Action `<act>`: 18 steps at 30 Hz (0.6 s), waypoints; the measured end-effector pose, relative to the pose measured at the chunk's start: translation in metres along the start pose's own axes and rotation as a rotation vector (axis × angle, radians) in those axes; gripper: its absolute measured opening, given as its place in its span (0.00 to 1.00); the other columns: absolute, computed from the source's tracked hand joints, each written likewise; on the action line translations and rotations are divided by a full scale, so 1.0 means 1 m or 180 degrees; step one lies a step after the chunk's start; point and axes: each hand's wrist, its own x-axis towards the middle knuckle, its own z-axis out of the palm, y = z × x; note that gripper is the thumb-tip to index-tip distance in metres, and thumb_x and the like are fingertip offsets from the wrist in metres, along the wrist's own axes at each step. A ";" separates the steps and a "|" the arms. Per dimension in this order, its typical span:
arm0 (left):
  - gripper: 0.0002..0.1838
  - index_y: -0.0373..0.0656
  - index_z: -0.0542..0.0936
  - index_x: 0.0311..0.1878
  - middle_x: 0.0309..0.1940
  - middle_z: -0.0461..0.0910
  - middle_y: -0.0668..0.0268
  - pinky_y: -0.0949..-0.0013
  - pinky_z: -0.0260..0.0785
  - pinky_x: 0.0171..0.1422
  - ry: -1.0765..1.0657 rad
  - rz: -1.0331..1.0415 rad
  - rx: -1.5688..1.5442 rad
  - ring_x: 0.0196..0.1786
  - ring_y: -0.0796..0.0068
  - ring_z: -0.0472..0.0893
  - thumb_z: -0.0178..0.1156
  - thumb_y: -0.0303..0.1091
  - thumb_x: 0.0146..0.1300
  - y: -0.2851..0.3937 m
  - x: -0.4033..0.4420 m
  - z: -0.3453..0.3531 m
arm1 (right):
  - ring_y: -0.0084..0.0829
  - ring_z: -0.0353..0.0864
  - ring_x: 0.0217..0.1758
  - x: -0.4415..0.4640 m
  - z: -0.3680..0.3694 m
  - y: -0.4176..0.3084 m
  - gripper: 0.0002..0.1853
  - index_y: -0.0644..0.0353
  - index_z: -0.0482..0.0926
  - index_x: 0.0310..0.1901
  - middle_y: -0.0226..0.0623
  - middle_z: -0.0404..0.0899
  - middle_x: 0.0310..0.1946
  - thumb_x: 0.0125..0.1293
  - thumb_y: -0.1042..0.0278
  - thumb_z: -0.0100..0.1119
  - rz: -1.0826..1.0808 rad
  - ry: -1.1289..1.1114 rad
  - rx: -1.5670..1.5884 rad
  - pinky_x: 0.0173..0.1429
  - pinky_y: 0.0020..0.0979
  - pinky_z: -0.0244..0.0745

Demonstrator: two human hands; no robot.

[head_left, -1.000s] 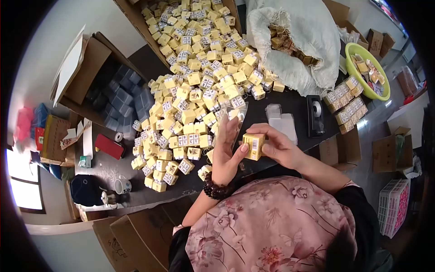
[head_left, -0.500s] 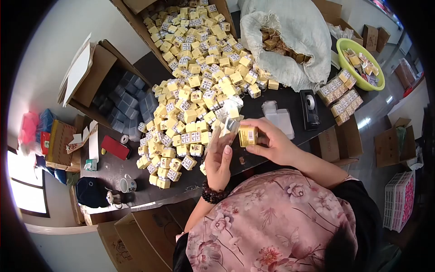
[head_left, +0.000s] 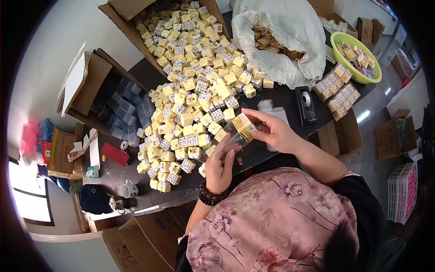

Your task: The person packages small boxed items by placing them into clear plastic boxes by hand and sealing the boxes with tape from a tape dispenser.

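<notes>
My right hand (head_left: 274,131) grips a small yellow printed box (head_left: 244,126) between thumb and fingers. Just left of it, my left hand (head_left: 220,165) holds a clear plastic case (head_left: 226,144), its fingers curled round the lower side. The box is at the right end of the case; whether it is partly inside cannot be told. Beyond my hands spreads a large heap of yellow boxes (head_left: 186,119). Behind my right hand, clear plastic cases (head_left: 279,113) lie on the black table (head_left: 253,158).
A tape dispenser (head_left: 306,108) stands right of the cases, near stacked small boxes (head_left: 343,100). Farther back are a white woven sack (head_left: 276,68) and a green basin (head_left: 378,75). At left are a carton of clear cases (head_left: 93,84), a red item (head_left: 115,154) and a mug (head_left: 129,189).
My right hand has tilted the yellow box and brought it against the clear case. My left hand has turned the case toward the box. The whole view has shifted slightly.
</notes>
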 end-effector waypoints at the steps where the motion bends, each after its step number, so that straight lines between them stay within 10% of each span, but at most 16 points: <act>1: 0.18 0.31 0.69 0.63 0.45 0.83 0.58 0.73 0.73 0.47 0.0005 0.0001 -0.0002 0.46 0.76 0.81 0.48 0.25 0.72 0.000 0.001 0.000 | 0.24 0.74 0.55 -0.002 0.004 0.004 0.29 0.57 0.61 0.71 0.36 0.74 0.56 0.69 0.79 0.53 -0.0001 -0.0004 -0.0003 0.56 0.26 0.73; 18: 0.15 0.32 0.69 0.58 0.39 0.84 0.54 0.69 0.76 0.44 0.0322 0.0640 0.0707 0.42 0.65 0.85 0.51 0.27 0.72 0.010 0.006 0.001 | 0.28 0.72 0.62 -0.002 0.022 0.021 0.22 0.63 0.64 0.68 0.37 0.70 0.63 0.74 0.73 0.48 -0.0325 0.0438 0.0353 0.63 0.28 0.69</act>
